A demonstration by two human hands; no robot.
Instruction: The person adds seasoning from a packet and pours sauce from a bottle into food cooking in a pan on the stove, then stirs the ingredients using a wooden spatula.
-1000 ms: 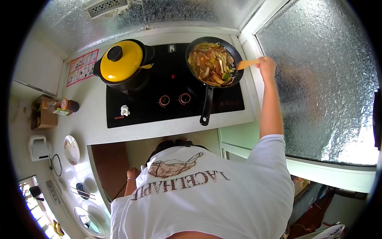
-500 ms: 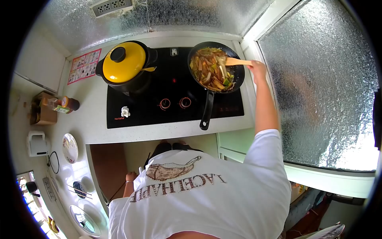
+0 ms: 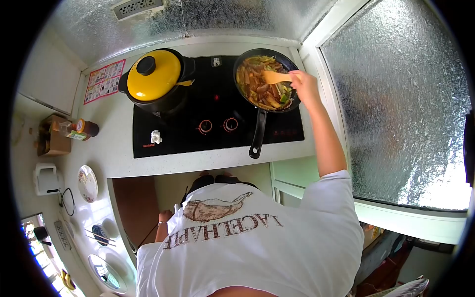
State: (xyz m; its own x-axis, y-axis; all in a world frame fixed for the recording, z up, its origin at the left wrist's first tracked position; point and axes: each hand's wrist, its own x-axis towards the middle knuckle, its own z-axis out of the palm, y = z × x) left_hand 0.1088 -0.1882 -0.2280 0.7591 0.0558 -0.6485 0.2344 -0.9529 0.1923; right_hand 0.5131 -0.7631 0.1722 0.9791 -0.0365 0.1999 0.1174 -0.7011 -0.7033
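My right hand (image 3: pixel 306 87) is closed around the handle of a wooden spatula (image 3: pixel 277 77). The spatula's blade rests in sliced, browned food with green pieces (image 3: pixel 262 89), inside a black frying pan (image 3: pixel 292 105). The pan sits on the right of the black cooktop (image 3: pixel 198 148), its handle pointing toward me. My left hand (image 3: pixel 165 216) hangs low beside my body, away from the cooktop. It looks small from here and its fingers are hidden, so whether it holds anything does not show.
A dark pot with a yellow lid (image 3: pixel 154 79) stands on the cooktop's left. A small white item (image 3: pixel 156 137) lies near the front left. The left counter holds a jar (image 3: pixel 88 127), a floral plate (image 3: pixel 87 184) and a bowl with chopsticks (image 3: pixel 100 234). Textured glass (image 3: pixel 396 109) borders the right.
My right hand has moved left with the spatula, over the pan's right rim. The blade has shifted left through the food. My left hand stays low at my side.
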